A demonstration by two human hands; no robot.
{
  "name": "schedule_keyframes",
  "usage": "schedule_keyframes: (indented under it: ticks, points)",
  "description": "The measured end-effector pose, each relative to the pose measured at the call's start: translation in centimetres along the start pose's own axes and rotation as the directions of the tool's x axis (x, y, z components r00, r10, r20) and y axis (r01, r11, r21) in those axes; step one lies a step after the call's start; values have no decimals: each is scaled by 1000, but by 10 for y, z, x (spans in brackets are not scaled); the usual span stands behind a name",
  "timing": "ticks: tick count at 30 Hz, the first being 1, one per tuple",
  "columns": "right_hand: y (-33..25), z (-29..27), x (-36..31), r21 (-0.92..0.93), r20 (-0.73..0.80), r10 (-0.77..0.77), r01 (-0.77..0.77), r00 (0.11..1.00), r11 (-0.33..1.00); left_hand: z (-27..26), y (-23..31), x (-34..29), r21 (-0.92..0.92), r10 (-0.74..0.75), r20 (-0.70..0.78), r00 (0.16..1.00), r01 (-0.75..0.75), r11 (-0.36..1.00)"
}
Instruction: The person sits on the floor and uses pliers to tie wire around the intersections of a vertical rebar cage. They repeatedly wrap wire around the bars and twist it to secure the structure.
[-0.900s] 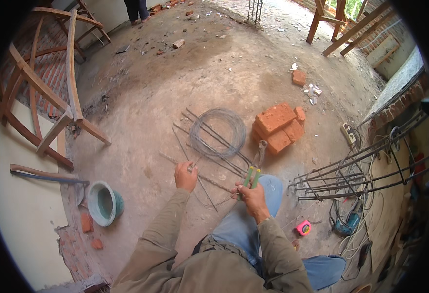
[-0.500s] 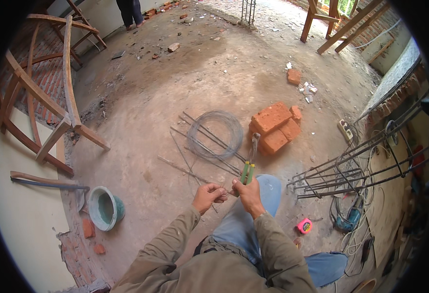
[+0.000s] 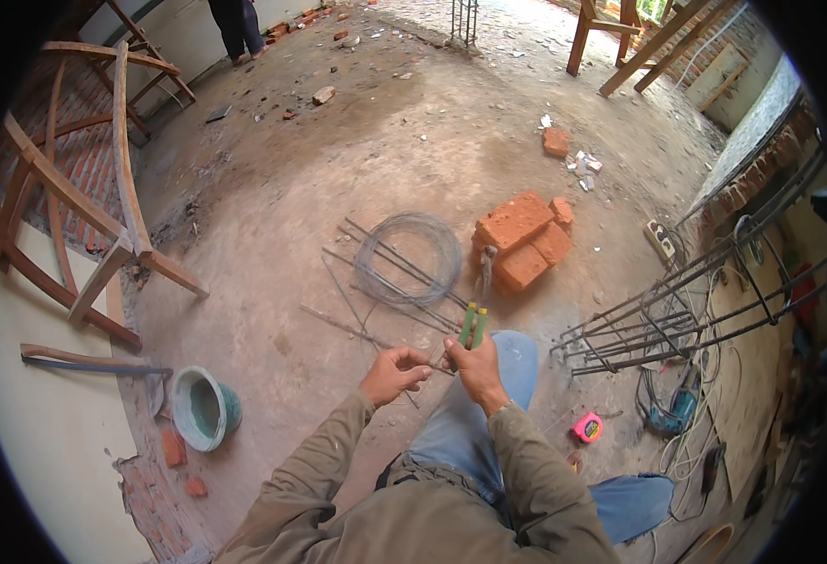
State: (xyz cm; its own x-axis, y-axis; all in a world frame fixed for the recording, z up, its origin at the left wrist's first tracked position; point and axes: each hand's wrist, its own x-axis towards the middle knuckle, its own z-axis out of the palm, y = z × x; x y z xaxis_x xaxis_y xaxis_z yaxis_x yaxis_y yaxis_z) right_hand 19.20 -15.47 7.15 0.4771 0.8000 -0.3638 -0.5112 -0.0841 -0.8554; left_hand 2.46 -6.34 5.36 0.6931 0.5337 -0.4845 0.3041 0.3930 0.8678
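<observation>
My right hand [image 3: 475,372] is closed around the green handles of a pair of pincers [image 3: 472,324], their metal head pointing away from me. Close by on its left, my left hand [image 3: 394,374] has thumb and fingertips drawn together; whatever may be between them is too thin to make out. Beyond both hands lie a coil of thin wire [image 3: 411,299] and several dark steel rods [image 3: 346,258] on the floor. A stack of orange bricks [image 3: 519,222] sits just past the pincers' head.
A grey-green bucket [image 3: 233,414] stands at left, below a wooden frame [image 3: 120,141]. To the right are a steel rebar cage [image 3: 639,329], a pink tape measure [image 3: 587,428], a blue power tool [image 3: 674,414] and a power strip [image 3: 660,242]. Another person's legs [image 3: 235,28] show far left.
My left hand's fingers have straightened a little from a tighter curl. My right hand keeps its hold on the pincers. The whole view has shifted slightly.
</observation>
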Motion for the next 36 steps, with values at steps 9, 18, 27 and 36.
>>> schedule_keyframes:
  ticks: [9, 18, 27, 36]
  points:
    - [13, 3, -5, -21, -1, 76, -76, 997, 997, 10, -6, 6, -164, 28, -80, 996, -41, 986]
    - [30, 8, -14, -47, 52, 148, -145, 988, 988, -1, 20, 10, -423, -10, -112, 994, -38, 905]
    - [47, 17, -37, -370, -65, -205, 168, 977, 914, 2, 35, 28, -492, -48, -160, 986, -38, 870]
    - [30, 12, -44, -437, -111, -180, 114, 977, 892, 14, 33, 44, -544, -91, -194, 977, -30, 839]
